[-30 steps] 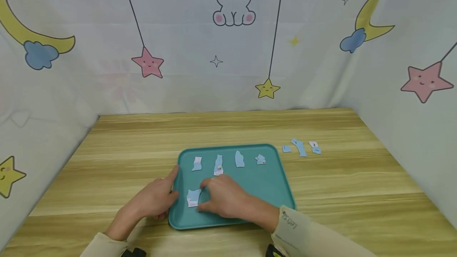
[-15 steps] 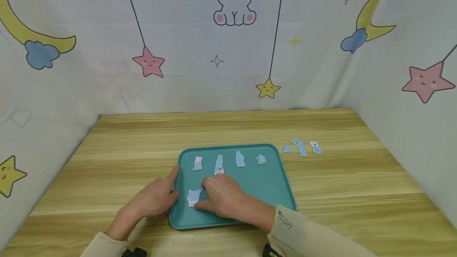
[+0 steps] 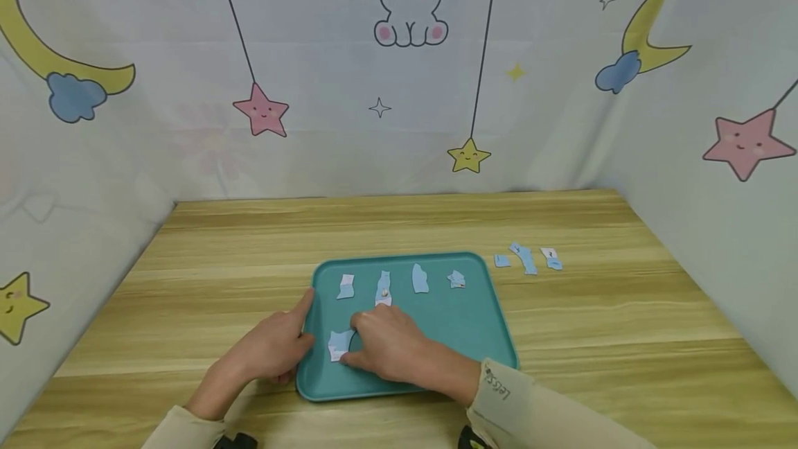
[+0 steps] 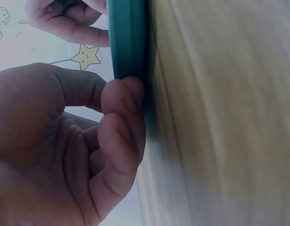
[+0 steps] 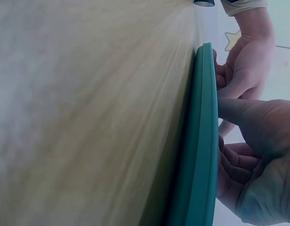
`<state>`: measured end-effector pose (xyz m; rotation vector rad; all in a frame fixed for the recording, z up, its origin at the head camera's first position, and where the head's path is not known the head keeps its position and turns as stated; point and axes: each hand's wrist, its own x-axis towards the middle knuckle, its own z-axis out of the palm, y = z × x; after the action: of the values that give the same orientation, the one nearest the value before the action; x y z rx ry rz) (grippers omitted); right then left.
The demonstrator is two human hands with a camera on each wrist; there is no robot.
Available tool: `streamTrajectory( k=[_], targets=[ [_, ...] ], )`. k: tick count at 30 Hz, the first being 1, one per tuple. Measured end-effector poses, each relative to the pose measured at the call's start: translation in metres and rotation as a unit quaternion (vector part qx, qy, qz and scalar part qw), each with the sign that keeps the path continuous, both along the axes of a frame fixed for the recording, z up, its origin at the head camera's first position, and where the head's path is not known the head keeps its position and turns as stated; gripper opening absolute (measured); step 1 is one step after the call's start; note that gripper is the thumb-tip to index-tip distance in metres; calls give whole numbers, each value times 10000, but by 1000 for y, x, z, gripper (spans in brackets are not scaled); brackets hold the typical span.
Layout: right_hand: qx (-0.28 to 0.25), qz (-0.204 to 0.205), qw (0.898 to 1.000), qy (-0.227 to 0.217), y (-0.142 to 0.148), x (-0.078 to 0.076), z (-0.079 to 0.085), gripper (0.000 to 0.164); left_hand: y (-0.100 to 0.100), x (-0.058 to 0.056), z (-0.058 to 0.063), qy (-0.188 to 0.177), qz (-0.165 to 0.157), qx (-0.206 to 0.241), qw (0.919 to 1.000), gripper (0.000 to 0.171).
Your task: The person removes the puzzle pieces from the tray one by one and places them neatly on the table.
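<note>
On the teal tray [image 3: 436,366] lies a pale blue and white torn-looking paper piece [image 3: 339,342] near the front left. My right hand [image 3: 389,344] holds that piece at its right side, index finger at the upper corner and thumb at the lower one. The palm hides whatever is beneath it. At the tray's left rim my left hand [image 3: 277,344] grips the edge, index finger stretched along the rim and thumb on it. In the left wrist view, curled fingers [image 4: 119,146] sit against the tray's outer side.
Along the tray's back lie more paper pieces: a white-and-blue one [image 3: 346,286], a long one [image 3: 383,287] with a small round spot, a plain blue one [image 3: 420,278] and a jagged one [image 3: 457,279]. Marked pieces [image 3: 525,258] rest on the wooden table [image 3: 611,310] beyond the tray.
My right thumb has shifted slightly left along the paper piece's lower edge, and the right forearm has moved a little left. The left hand keeps its place on the tray.
</note>
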<state>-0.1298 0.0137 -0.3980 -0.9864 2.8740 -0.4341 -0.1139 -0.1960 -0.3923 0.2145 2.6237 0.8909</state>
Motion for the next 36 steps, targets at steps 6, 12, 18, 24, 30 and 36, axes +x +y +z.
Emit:
streamTrajectory(
  k=[6,12,18,24,30,36],
  targets=[
    [131,124,9998,-50,3,-4,-1,40,0,0,-2,0,-5,12,10000,78],
    [146,216,9997,-9,15,-12,0,46,0,1,-4,47,2,-6,10000,78],
    [-115,276,9992,-256,30,-17,3,47,1,0,-4,91,-8,-6,10000,79],
    [-715,350,9948,-636,46,-24,1,42,1,0,-3,116,-3,-58,9999,79],
    [-1031,259,9906,-855,61,-29,-1,42,1,-1,-3,132,-37,-40,9999,78],
    [-1047,124,9895,-990,73,-30,0,42,0,-2,-3,86,-24,-41,10000,79]
  ],
)
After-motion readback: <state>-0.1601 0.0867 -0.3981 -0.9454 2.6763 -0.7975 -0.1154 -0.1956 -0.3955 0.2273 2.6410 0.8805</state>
